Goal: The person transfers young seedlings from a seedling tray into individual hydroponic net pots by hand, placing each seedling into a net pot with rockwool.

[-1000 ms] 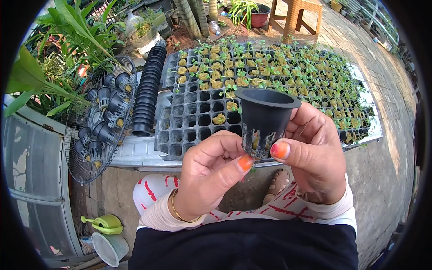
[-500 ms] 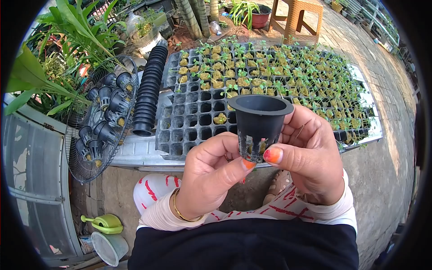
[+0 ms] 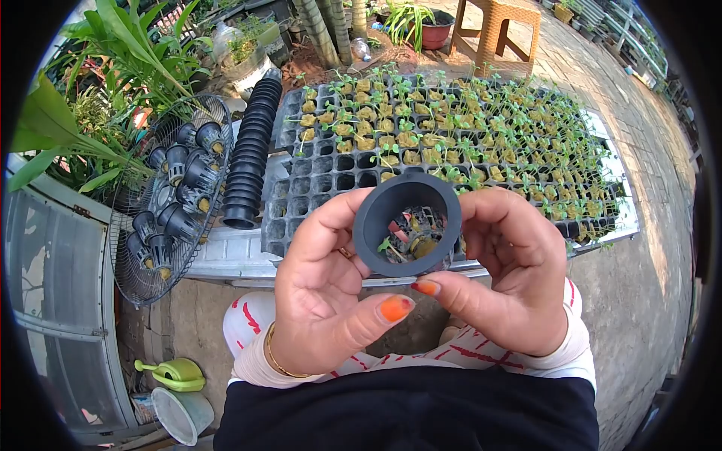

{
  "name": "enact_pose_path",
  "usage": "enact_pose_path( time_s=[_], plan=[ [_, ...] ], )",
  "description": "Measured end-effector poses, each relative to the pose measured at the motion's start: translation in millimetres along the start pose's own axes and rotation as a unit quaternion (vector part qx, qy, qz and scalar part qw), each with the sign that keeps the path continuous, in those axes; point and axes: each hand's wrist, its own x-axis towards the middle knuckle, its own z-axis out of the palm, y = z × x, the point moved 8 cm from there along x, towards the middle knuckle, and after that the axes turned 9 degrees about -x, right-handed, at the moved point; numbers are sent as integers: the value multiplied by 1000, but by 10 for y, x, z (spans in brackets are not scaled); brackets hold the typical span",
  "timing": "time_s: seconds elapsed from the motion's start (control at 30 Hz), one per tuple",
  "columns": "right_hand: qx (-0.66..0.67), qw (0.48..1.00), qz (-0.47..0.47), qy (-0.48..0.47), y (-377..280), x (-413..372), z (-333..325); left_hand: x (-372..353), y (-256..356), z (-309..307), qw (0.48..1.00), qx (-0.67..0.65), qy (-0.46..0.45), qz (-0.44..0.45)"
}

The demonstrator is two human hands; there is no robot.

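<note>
A black net pot (image 3: 366,239) is held up in front of me, tipped so that its round mouth faces me. Inside it I see the slotted base, a small brownish plug (image 3: 425,246) and a bit of green leaf. My left hand (image 3: 323,282) curls its fingers behind the pot's left side, with the thumb standing away from the rim. On the other side, my right hand (image 3: 515,274) holds the pot, its thumb tip close to the lower rim and its fingers bent behind. Behind the pot lies a black seedling tray (image 3: 289,188) with sprouts in spongy plugs.
A long stack of black net pots (image 3: 252,154) lies left of the tray. A wire basket (image 3: 128,259) with several filled pots stands beyond it. On the ground are a green watering can (image 3: 179,373) and a pale bucket (image 3: 184,417). A brown stool (image 3: 492,37) stands at the back.
The net pot has tipped from upright so its mouth faces me, showing the inside. My left thumb has come away from its base, and both hands have shifted around its sides.
</note>
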Motion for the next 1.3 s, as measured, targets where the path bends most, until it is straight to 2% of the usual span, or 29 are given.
enact_pose_path(
  time_s=[0.03,0.07,0.13,0.2,0.27,0.33,0.4,0.53,0.6,0.63,0.67,0.7,0.73,0.8,0.87,0.93,1.0,1.07,1.13,1.3],
  plan=[
    [-125,988,-87,20,-152,-7,-2,-3,-9,9,1000,0,0,1],
    [-247,953,-172,39,-296,-36,31,-10,-31,10,1000,-16,4,-6],
    [-266,941,-205,50,-313,-27,54,-6,-55,-15,999,-30,8,-11],
    [-300,915,-263,52,-360,-51,89,-18,-139,-126,996,-58,50,-49],
    [-291,918,-265,49,-405,-57,69,7,-148,-127,991,-105,63,-59],
    [-235,953,-188,24,-365,-23,-21,20,-164,-144,983,-152,77,-69],
    [-221,959,-173,24,-338,-41,-103,-2,-261,-170,964,-218,91,-120],
    [-220,967,-123,40,-332,-56,-201,30,-321,-161,961,-233,70,-132],
    [-145,976,-129,97,-374,-59,-309,52,-265,-223,987,-108,86,-77],
    [-141,973,-138,117,-428,-78,-332,53,-274,-248,988,-108,86,-76],
    [-141,973,-139,117,-420,-65,-377,66,-249,-224,995,-63,44,-62],
    [-168,960,-191,113,-482,-73,-443,73,-218,-186,999,-18,1,-48],
    [-194,944,-243,109,-543,-104,-483,77,-201,-205,999,-18,2,-48],
    [-215,937,-245,124,-583,-152,-569,81,-139,-132,995,61,-71,-29],
    [-208,944,-226,117,-604,-209,-621,98,-97,-123,992,94,-86,-12],
    [-189,946,-230,126,-612,-222,-635,97,-14,-48,973,179,-133,50],
    [-115,941,-315,52,-662,-268,-561,106,18,-12,968,199,-138,61],
    [-70,950,-296,65,-675,-276,-514,99,30,17,962,220,-142,73],
    [-170,935,-307,-51,-758,-273,-294,91,43,-10,956,261,-103,88],
    [-231,919,-312,-64,-724,-249,-103,82,47,8,949,279,-117,93]
  ],
)
